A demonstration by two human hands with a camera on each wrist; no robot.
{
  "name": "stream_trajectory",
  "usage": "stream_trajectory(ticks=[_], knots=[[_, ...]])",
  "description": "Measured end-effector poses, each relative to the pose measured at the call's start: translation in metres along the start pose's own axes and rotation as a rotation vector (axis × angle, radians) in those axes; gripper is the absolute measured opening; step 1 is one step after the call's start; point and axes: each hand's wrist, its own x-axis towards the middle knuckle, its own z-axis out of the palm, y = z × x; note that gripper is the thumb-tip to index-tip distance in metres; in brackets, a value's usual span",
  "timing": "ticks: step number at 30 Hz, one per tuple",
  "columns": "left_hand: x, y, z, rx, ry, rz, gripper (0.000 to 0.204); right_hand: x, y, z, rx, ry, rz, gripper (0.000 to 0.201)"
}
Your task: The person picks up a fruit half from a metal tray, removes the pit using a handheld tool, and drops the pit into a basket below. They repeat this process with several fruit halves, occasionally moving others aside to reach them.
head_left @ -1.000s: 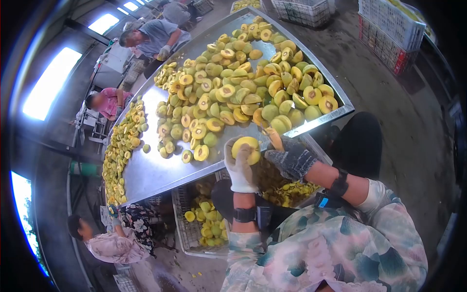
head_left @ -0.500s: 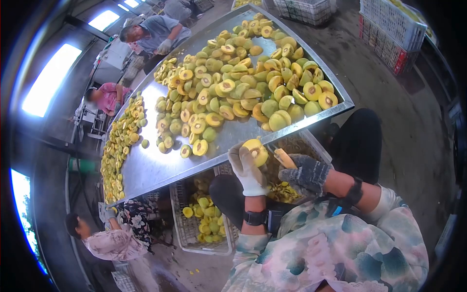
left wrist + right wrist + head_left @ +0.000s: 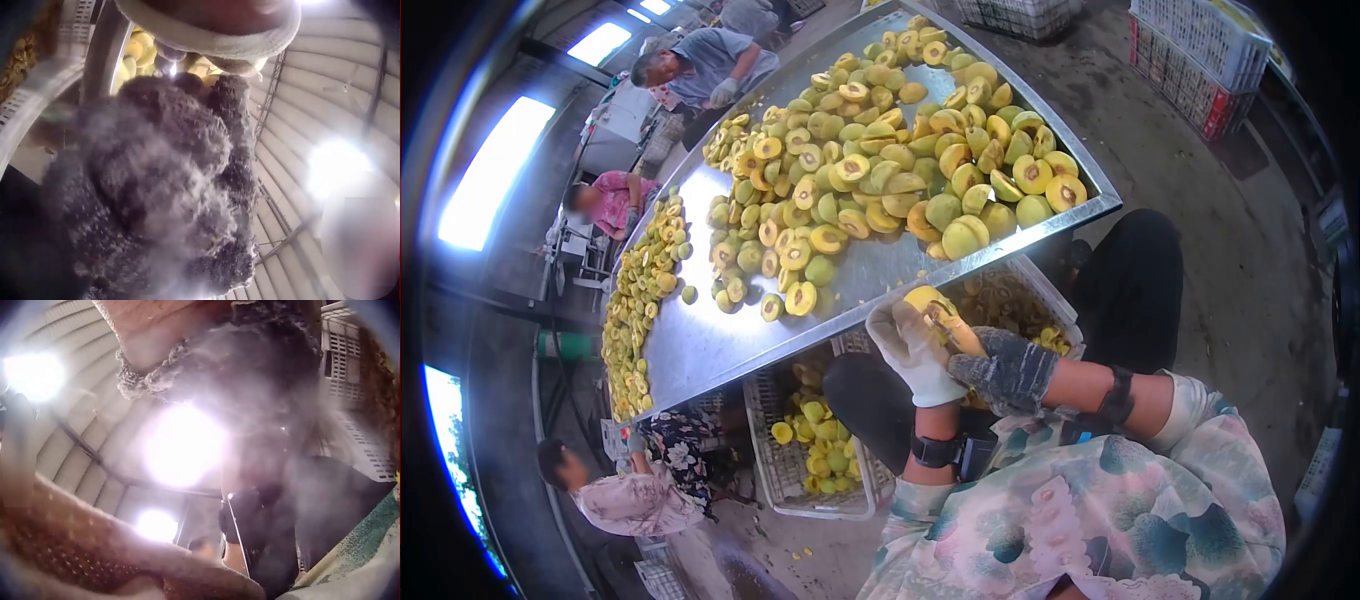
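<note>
My left hand point(image 3: 912, 345), in a white glove, grips a yellow peach half point(image 3: 922, 297) just off the near edge of the metal table. In a dark grey knitted glove, my right hand point(image 3: 1006, 370) holds a short tool with a tan wooden-looking handle point(image 3: 967, 340). The tool's far end overlaps the peach half, and the two hands are close together. Its working tip is too small to make out. In the left wrist view the grey glove point(image 3: 162, 181) fills the middle and hides the fruit. The right wrist view catches the same glove point(image 3: 244, 369), blurred.
The metal table point(image 3: 700, 345) bears a large heap of halved peaches point(image 3: 880, 170). Beneath its near edge stand a crate of yellow-green pieces point(image 3: 765, 470) and a crate of scraps point(image 3: 1065, 310). Other people point(image 3: 640, 490) work along the far sides. Stacked crates point(image 3: 1200, 60) stand at upper right.
The tool was at the fruit, drew away to the right half a second ago, and is now back over the peach half. Both hands have shifted slightly down since the first frame.
</note>
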Motion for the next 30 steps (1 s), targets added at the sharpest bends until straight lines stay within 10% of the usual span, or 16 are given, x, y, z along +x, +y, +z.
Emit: stream_trajectory(ticks=[5,7,11,13,20,30], knots=[[-0.004,0.024,-0.003,0.068,-0.142,-0.045,0.037,-0.003,-0.007,-0.011,-0.008,-0.093,0.208,0.026],[-0.003,0.025,-0.004,0.060,-0.241,-0.159,0.045,0.002,0.004,-0.013,-0.001,-0.106,-0.075,0.026],[0.004,0.038,-0.007,-0.062,-0.357,-0.184,0.052,0.001,0.000,-0.015,0.164,-0.149,0.009,0.025],[0.010,0.045,-0.008,-0.474,-0.378,-0.543,0.057,0.000,-0.001,-0.015,-0.003,-0.135,-0.038,0.024],[0.003,0.025,-0.003,-0.047,-0.259,-0.091,0.050,-0.017,-0.030,-0.019,0.090,-0.205,0.174,0.021],[0.012,0.045,-0.006,-0.350,-0.474,-0.398,0.040,-0.013,0.005,-0.028,0.847,-0.533,0.418,0.023]])
